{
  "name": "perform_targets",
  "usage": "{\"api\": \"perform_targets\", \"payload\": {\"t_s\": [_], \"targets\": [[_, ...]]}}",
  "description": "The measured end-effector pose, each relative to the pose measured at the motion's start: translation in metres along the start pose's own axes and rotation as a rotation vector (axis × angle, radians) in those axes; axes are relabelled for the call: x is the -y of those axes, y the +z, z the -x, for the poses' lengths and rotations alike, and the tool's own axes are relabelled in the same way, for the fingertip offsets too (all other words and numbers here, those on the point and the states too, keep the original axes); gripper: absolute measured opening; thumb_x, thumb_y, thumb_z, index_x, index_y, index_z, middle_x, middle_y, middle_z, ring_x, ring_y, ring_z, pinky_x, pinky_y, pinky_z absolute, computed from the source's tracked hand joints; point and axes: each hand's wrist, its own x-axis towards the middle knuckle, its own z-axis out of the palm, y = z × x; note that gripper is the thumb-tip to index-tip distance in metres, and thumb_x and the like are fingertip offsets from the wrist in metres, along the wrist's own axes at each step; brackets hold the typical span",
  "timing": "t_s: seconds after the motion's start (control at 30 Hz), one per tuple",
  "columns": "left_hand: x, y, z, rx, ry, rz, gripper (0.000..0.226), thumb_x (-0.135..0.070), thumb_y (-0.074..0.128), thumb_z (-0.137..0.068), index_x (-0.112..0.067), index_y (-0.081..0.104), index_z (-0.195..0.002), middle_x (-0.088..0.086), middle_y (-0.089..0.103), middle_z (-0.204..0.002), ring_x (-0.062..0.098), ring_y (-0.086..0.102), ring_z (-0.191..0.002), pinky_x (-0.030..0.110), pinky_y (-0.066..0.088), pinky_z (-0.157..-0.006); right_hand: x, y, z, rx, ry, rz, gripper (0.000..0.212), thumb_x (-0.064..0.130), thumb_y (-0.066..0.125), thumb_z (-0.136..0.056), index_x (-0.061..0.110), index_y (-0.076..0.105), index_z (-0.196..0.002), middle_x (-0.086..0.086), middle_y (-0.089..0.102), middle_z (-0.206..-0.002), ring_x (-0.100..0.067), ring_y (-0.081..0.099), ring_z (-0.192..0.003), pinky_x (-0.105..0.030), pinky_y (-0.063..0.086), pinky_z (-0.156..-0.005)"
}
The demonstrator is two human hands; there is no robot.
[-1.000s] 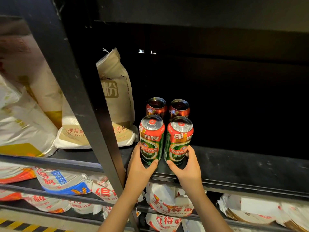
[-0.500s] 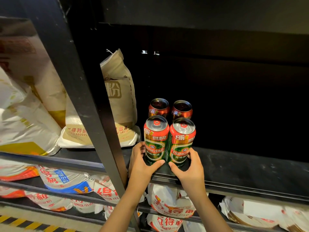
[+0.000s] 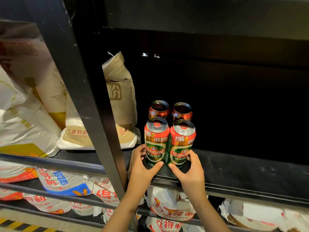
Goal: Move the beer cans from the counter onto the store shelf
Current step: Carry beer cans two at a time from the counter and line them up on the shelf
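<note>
Several red-and-green beer cans stand upright in two rows on the dark shelf (image 3: 250, 171). My left hand (image 3: 142, 171) grips the base of the front left can (image 3: 156, 141), thumb in front and fingers behind. My right hand (image 3: 190, 173) grips the base of the front right can (image 3: 181, 144) the same way. Both front cans rest on the shelf near its front edge, touching each other. Close behind them stand the back left can (image 3: 158, 108) and the back right can (image 3: 182, 111), partly in shadow.
A black upright post (image 3: 80, 97) runs down just left of my left hand. Beige flour sacks (image 3: 120, 101) lean left of the cans. More printed sacks (image 3: 66, 181) fill the lower shelves. The shelf to the right of the cans is dark and bare.
Both hands have kept their hold on the front cans, which have slid a little deeper toward the back pair. The view has shifted slightly.
</note>
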Motion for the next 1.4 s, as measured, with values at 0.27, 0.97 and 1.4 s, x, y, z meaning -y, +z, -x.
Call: {"api": "perform_targets", "payload": {"t_s": [0.27, 0.97, 1.4], "targets": [[-0.007, -0.001, 0.0, -0.017, -0.036, -0.006, 0.068, -0.021, 0.081, -0.07, -0.034, 0.035, -0.118, -0.017, 0.044, -0.113, -0.013, 0.043, -0.099, 0.001, 0.036, -0.077, 0.003, 0.004, -0.002, -0.044, 0.083, -0.011, 0.064, 0.021, 0.083, -0.07, 0.032, 0.045, -0.12, 0.01, 0.054, -0.117, 0.011, 0.049, -0.104, 0.0, 0.039, -0.077], [-0.026, -0.014, 0.02, 0.155, -0.086, -0.111, 0.079, -0.016, 0.071, -0.082, -0.011, 0.024, -0.145, 0.004, 0.036, -0.143, 0.018, 0.038, -0.132, 0.024, 0.032, -0.102, 0.025, -0.001, 0.035, -0.072, 0.112, 0.227, 0.071, 0.035, 0.068, -0.085, 0.023, 0.03, -0.143, 0.002, 0.039, -0.143, -0.017, 0.034, -0.135, -0.031, 0.032, -0.108], [-0.042, -0.012, 0.16, 0.933, 0.185, -0.389, 0.041, -0.028, 0.057, -0.091, -0.021, 0.045, -0.13, -0.005, 0.05, -0.127, 0.014, 0.049, -0.113, 0.027, 0.04, -0.091, 0.02, -0.115, 0.286, -0.199, 0.474, 0.514, 0.037, 0.036, 0.053, -0.094, 0.024, 0.051, -0.129, 0.011, 0.053, -0.125, -0.01, 0.051, -0.118, -0.018, 0.038, -0.089]]}}
